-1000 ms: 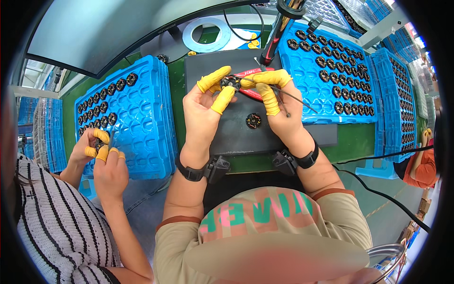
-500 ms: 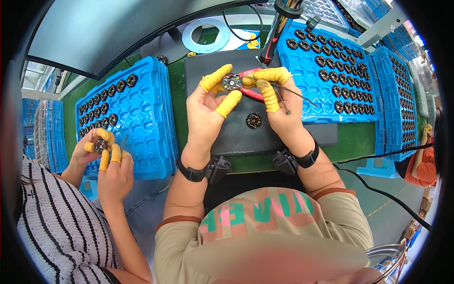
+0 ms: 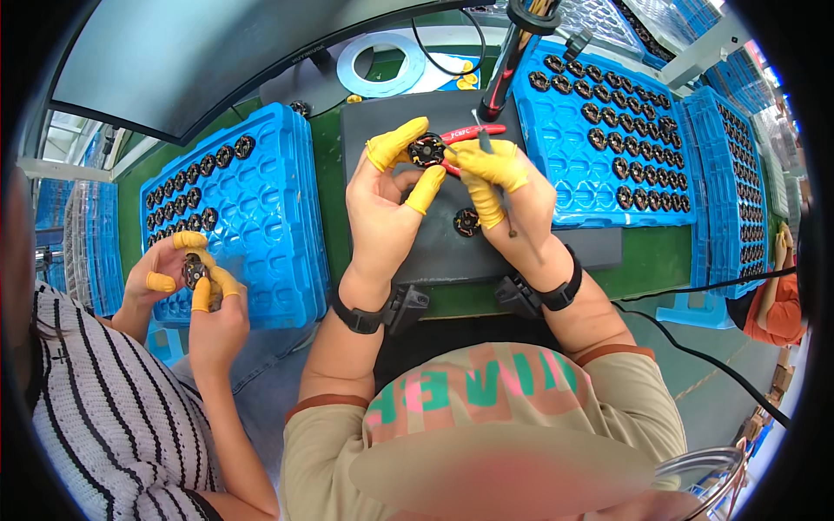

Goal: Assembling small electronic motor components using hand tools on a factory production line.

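Note:
My left hand (image 3: 393, 187), in yellow finger cots, pinches a small round black motor part (image 3: 426, 150) between thumb and fingertips. My right hand (image 3: 512, 187), also in yellow cots, is closed on thin dark tweezers (image 3: 484, 135); its fingertips meet the right edge of the part. Red-handled pliers (image 3: 473, 132) lie on the dark grey mat (image 3: 417, 252) behind the hands, partly covered by my right fingers. A second round motor part (image 3: 466, 221) rests on the mat below, next to my right hand.
A blue tray (image 3: 569, 187) with rows of motor parts stands right, another blue tray stack (image 3: 278, 217) left. Beside the left stack, a co-worker's hands (image 3: 204, 286) hold a similar part. A black post (image 3: 504, 78), tape roll (image 3: 380, 65) and monitor (image 3: 217, 61) stand behind.
My right hand has turned, and the tweezers now stand more upright instead of slanting to the lower right. The part in my left hand shows a darker face. The co-worker's hands have come closer together.

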A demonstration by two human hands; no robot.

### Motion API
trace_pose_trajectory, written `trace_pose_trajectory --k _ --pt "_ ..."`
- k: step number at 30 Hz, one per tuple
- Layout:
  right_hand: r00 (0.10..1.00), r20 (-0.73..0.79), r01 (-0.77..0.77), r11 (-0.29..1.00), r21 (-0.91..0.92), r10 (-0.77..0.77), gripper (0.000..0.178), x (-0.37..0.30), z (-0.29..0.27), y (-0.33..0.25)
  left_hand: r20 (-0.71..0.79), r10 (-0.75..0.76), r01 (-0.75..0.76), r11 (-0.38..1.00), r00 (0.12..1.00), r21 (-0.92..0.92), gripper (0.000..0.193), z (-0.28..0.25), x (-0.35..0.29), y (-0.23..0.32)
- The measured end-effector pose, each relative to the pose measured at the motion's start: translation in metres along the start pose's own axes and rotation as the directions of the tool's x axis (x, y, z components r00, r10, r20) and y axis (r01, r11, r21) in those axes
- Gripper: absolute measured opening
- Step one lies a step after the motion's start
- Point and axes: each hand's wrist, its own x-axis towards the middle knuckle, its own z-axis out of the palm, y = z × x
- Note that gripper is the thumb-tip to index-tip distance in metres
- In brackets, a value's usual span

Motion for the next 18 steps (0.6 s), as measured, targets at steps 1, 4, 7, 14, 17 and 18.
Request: trace_pose_trajectory --k 1,4,7,14,17,18 --pt "1.000 0.000 0.000 1.000 -0.002 0.000 0.034 -0.002 0.002 0.001 -0.005 0.022 -0.022 1.000 1.000 0.015 0.052 0.001 -0.001 0.000" --pt "0.998 0.002 0.058 0.997 -0.054 -0.058 0.037 -0.003 0.003 0.001 -0.040 0.010 -0.013 0.997 0.999 -0.071 0.052 0.002 0.000 0.002" --pt "0.999 -0.045 -0.011 0.996 0.093 0.015 0.039 -0.001 0.002 -0.006 -0.062 -0.011 0.002 0.990 0.998 -0.142 0.052 0.001 -0.001 -0.001" --pt "1.000 -0.016 0.027 1.000 -0.008 -0.027 0.037 0.000 -0.001 0.000 -0.031 -0.077 0.072 0.987 0.997 -0.147 0.052 -0.002 -0.001 0.001" --pt "1.000 -0.016 -0.006 0.999 0.032 0.006 0.035 0.001 -0.001 0.001 -0.039 -0.049 0.043 0.988 0.998 -0.149 0.052 -0.002 0.000 0.003" --pt "0.999 -0.018 -0.029 0.998 0.062 0.030 0.033 0.001 -0.002 0.001 -0.029 -0.058 0.053 0.987 0.998 -0.155 0.052 -0.002 -0.001 0.003"
